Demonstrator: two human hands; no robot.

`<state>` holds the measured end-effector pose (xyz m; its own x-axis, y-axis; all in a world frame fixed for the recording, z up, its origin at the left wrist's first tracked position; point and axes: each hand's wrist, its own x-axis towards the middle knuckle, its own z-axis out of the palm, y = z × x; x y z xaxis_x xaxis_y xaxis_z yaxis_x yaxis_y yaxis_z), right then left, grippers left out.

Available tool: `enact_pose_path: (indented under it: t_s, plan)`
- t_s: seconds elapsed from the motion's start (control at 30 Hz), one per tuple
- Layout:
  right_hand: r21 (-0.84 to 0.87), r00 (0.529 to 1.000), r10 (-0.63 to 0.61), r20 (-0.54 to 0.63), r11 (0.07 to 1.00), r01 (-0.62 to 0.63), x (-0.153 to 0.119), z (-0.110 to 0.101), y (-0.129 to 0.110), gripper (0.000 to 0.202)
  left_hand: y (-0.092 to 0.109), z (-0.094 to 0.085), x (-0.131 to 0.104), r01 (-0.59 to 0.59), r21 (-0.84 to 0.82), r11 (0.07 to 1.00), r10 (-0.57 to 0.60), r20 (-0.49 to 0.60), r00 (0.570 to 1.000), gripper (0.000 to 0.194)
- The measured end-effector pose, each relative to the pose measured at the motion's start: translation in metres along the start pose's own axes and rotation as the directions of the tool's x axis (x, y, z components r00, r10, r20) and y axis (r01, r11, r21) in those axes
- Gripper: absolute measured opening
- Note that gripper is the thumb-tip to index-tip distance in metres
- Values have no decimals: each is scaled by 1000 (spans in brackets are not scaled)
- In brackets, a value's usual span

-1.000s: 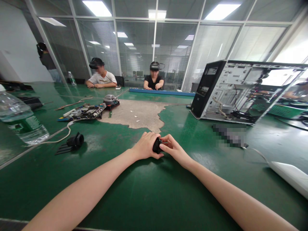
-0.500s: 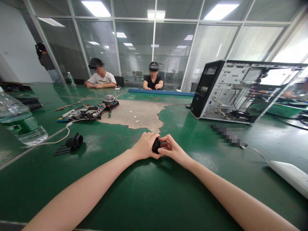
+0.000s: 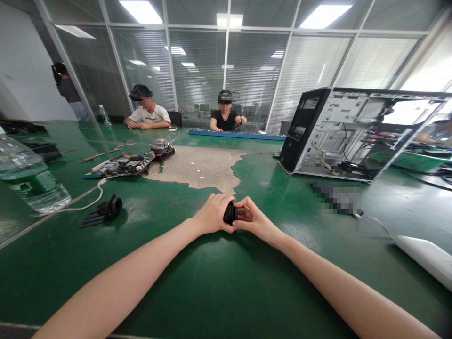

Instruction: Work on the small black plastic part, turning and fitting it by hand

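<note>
Near the middle of the frame, the left hand (image 3: 215, 214) grasps a small black part (image 3: 230, 214) above the green bench (image 3: 197, 282), while the right hand (image 3: 254, 220) pinches its right side; another black piece (image 3: 110, 206) lies at left.

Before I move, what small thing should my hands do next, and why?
I'd probably ease the right hand back slightly: its fingertips cover one side of the small black part, while the left hand wraps the other, leaving little of it visible.
</note>
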<state>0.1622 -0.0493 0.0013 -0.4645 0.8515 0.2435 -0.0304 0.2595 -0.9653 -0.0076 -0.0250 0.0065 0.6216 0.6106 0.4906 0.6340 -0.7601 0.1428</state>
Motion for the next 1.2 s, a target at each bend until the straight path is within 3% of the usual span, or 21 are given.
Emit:
enact_pose_path:
  t_s: [0.2, 0.37, 0.6, 0.83, 1.0, 1.2]
  plan:
    - [-7, 996, 12, -87, 1000, -12, 0, 4, -3, 25, 0, 1, 0, 5, -20, 1000, -5, -10, 1000, 62]
    - [-51, 993, 24, -120, 998, -31, 1, 3, 2, 30, 2, -1, 1, 10, -33, 999, -11, -10, 1000, 62]
    - [8, 999, 2, -34, 1000, -2, 0, 5, -2, 36, 2, -2, 0, 7, -14, 1000, -7, 0, 1000, 58]
    - [-43, 994, 13, -110, 999, -17, 0, 7, -5, 25, 1, -1, 1, 13, -33, 999, -13, -4, 1000, 62]
    - [-39, 993, 58, -101, 997, -62, 0, 4, -1, 35, 2, -1, 1, 13, -32, 999, -13, -6, 1000, 61]
    - [58, 1000, 24, -17, 998, -23, 1, 3, -1, 40, 1, -1, 0, 15, -13, 1000, -15, 8, 1000, 60]
